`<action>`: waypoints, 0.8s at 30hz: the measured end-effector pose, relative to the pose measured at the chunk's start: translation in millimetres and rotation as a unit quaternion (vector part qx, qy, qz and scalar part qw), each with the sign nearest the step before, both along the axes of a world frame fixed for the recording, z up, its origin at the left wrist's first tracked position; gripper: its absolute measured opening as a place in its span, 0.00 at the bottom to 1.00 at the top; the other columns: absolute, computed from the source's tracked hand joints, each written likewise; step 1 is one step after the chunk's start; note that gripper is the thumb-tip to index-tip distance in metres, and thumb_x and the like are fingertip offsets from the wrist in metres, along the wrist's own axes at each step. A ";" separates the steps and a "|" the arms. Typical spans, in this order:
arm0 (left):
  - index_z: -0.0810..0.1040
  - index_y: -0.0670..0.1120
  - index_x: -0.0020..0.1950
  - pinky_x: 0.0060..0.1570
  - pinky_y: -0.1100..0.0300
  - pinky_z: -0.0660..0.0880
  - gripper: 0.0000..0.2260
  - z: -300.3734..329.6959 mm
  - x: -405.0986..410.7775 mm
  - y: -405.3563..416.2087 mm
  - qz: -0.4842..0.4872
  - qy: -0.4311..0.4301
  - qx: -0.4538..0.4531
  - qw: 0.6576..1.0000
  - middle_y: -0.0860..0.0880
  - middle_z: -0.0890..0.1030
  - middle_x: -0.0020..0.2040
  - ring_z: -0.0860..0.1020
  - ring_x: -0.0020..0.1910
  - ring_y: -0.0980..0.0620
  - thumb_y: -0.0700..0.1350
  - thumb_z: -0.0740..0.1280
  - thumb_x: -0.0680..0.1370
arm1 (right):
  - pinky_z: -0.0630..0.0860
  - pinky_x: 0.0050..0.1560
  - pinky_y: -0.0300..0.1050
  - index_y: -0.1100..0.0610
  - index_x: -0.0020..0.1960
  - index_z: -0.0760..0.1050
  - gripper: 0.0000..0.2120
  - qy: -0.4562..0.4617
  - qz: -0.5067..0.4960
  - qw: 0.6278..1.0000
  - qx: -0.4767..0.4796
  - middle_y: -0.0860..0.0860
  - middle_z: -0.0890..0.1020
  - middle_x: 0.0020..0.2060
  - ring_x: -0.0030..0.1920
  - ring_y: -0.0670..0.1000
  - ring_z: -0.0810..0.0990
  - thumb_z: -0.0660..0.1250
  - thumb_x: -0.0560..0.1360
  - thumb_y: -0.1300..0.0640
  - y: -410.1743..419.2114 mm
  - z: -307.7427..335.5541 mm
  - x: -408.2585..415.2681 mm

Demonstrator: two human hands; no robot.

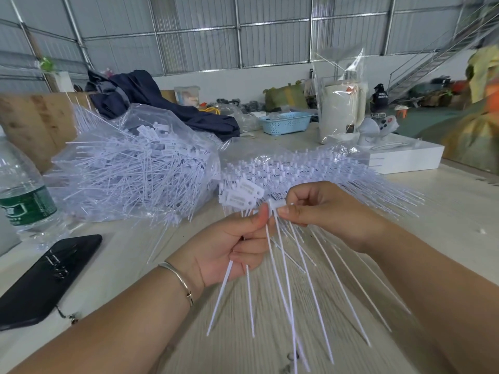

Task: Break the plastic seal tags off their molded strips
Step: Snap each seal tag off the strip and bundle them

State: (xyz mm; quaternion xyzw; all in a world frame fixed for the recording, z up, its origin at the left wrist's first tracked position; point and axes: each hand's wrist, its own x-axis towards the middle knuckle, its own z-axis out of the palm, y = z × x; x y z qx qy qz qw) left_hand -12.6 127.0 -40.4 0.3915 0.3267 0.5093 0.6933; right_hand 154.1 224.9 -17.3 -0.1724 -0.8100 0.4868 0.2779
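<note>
Left hand (229,247) grips loose seal tags (244,195); right hand (321,209) pinches one tag head, prob. still on strip. Rec. bend sharply at joint, w/ fingers close.

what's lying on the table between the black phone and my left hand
In the head view, bare table top fills most of the stretch between the phone and the left hand. Only a stray white tag tail lies there.
</note>
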 end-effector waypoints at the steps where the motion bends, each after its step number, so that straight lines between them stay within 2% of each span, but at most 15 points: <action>1: 0.76 0.48 0.37 0.17 0.71 0.56 0.17 -1.4 0.4 0.5 -0.008 0.009 -0.007 1.000 0.54 0.59 0.28 0.54 0.22 0.60 0.51 0.82 0.61 | 0.58 0.36 0.46 0.68 0.37 0.72 0.25 0.003 0.004 1.000 -0.003 0.55 0.66 0.29 0.33 0.52 0.62 0.75 0.66 0.45 -1.2 -0.8 -0.6; 4: 0.81 0.48 0.36 0.18 0.72 0.56 0.13 -4.5 0.7 0.9 -0.030 0.023 -0.012 0.999 0.55 0.64 0.29 0.56 0.21 0.60 0.53 0.81 0.63 | 0.58 0.38 0.47 0.73 0.40 0.70 0.28 0.012 0.017 1.000 -0.008 0.56 0.66 0.31 0.33 0.52 0.62 0.73 0.67 0.46 -6.1 -2.1 -4.4; 6: 0.81 0.49 0.36 0.18 0.72 0.56 0.12 -4.0 0.7 1.4 -0.036 0.025 -0.012 0.999 0.55 0.65 0.29 0.57 0.21 0.60 0.56 0.78 0.65 | 0.59 0.41 0.47 0.69 0.37 0.71 0.25 0.017 0.018 1.000 -0.011 0.57 0.67 0.32 0.35 0.53 0.63 0.71 0.66 0.45 -9.3 -1.3 -5.7; 8: 0.81 0.50 0.36 0.18 0.71 0.57 0.12 -2.4 1.6 2.1 -0.038 0.033 -0.005 0.999 0.56 0.66 0.29 0.58 0.21 0.61 0.58 0.72 0.70 | 0.61 0.39 0.46 0.62 0.35 0.72 0.19 0.029 0.015 0.999 -0.016 0.56 0.67 0.31 0.33 0.52 0.64 0.70 0.65 0.45 -11.8 1.2 -6.0; 9: 0.81 0.51 0.35 0.18 0.71 0.57 0.13 -2.1 1.7 2.4 -0.034 0.037 -0.006 0.999 0.56 0.66 0.28 0.59 0.20 0.61 0.58 0.69 0.72 | 0.61 0.38 0.45 0.62 0.35 0.73 0.19 0.037 0.014 0.999 -0.017 0.57 0.68 0.31 0.33 0.51 0.64 0.71 0.65 0.45 -12.2 1.8 -6.1; 12: 0.82 0.50 0.35 0.18 0.71 0.56 0.17 -4.5 2.0 4.0 -0.013 0.034 -0.017 0.999 0.56 0.65 0.28 0.61 0.20 0.61 0.58 0.62 0.76 | 0.59 0.36 0.44 0.71 0.39 0.72 0.29 0.056 -0.004 0.998 -0.008 0.58 0.67 0.31 0.33 0.52 0.62 0.72 0.63 0.43 -11.0 1.0 -6.6; 14: 0.83 0.48 0.36 0.17 0.71 0.55 0.19 -5.4 2.1 5.0 0.012 0.030 -0.028 0.999 0.55 0.64 0.27 0.61 0.19 0.61 0.57 0.60 0.77 | 0.59 0.35 0.44 0.72 0.39 0.72 0.31 0.057 -0.022 0.998 0.008 0.59 0.68 0.30 0.32 0.52 0.62 0.72 0.62 0.42 -9.2 1.7 -5.4; 16: 0.83 0.46 0.40 0.17 0.71 0.54 0.17 -3.6 2.8 6.1 0.042 0.023 -0.029 0.998 0.55 0.64 0.27 0.60 0.19 0.61 0.55 0.62 0.76 | 0.61 0.35 0.41 0.70 0.37 0.71 0.29 0.062 -0.041 0.997 0.012 0.61 0.68 0.28 0.31 0.50 0.63 0.74 0.61 0.42 -5.9 4.4 -2.5; 18: 0.76 0.45 0.44 0.17 0.70 0.53 0.13 -1.6 4.6 6.9 0.072 0.015 -0.011 0.997 0.54 0.63 0.27 0.59 0.19 0.61 0.55 0.67 0.74 | 0.59 0.30 0.36 0.67 0.35 0.70 0.27 0.083 -0.067 0.994 0.014 0.53 0.65 0.25 0.28 0.46 0.61 0.75 0.60 0.44 -1.0 7.0 0.6; 19: 0.74 0.46 0.43 0.17 0.69 0.53 0.13 -1.2 5.0 7.4 0.090 0.015 0.000 0.996 0.54 0.63 0.27 0.59 0.19 0.61 0.54 0.69 0.73 | 0.58 0.29 0.35 0.68 0.35 0.69 0.28 0.092 -0.082 0.992 0.018 0.50 0.64 0.25 0.26 0.45 0.60 0.76 0.60 0.44 1.8 7.7 1.9; 21: 0.72 0.47 0.35 0.18 0.68 0.51 0.14 -0.1 4.4 7.9 0.130 0.021 0.023 0.991 0.54 0.63 0.26 0.58 0.19 0.60 0.52 0.73 0.71 | 0.57 0.28 0.34 0.69 0.35 0.69 0.28 0.100 -0.115 0.988 0.030 0.48 0.64 0.25 0.25 0.44 0.59 0.77 0.61 0.46 6.1 7.7 3.4; 24: 0.70 0.49 0.28 0.18 0.67 0.51 0.15 1.4 2.3 8.4 0.177 0.040 0.042 0.982 0.54 0.61 0.26 0.58 0.19 0.60 0.46 0.72 0.71 | 0.58 0.26 0.32 0.66 0.34 0.71 0.24 0.082 -0.161 0.981 0.069 0.46 0.65 0.24 0.23 0.42 0.60 0.79 0.63 0.49 9.0 4.5 3.1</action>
